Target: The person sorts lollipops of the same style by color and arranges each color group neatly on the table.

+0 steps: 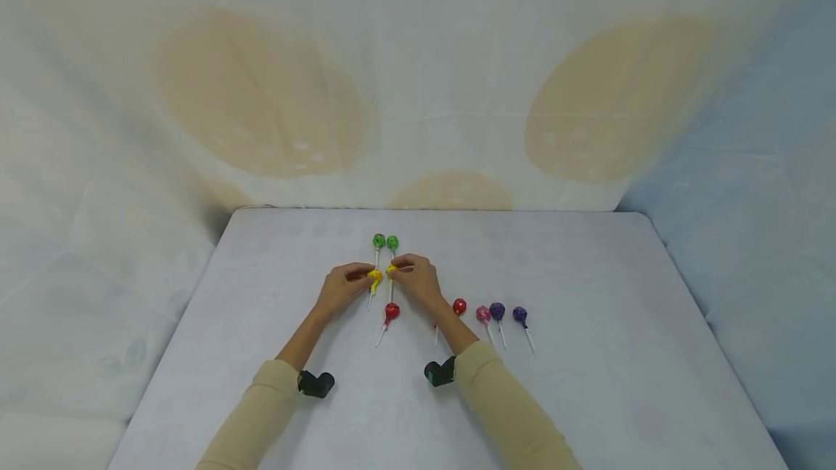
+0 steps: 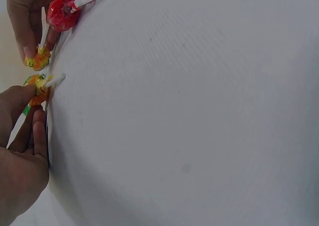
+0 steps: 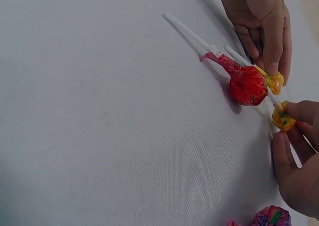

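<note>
From the head camera, the left hand (image 1: 341,287) pinches one yellow lollipop (image 1: 375,278) and the right hand (image 1: 418,281) pinches the other yellow lollipop (image 1: 391,270), side by side under two green lollipops (image 1: 385,241) on the table (image 1: 588,274). It looks like a step of arranging pairs by colour; next needs a gentle release.

From the left wrist, the wrapper is crinkled and the cloth is matte.

From the right wrist, a red lollipop (image 3: 247,84) is round and glossy, with a thin white stick.

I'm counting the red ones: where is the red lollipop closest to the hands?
In the head view the red lollipop lies at table centre, just below the two yellow lollipops, between the left hand and right hand.
</note>
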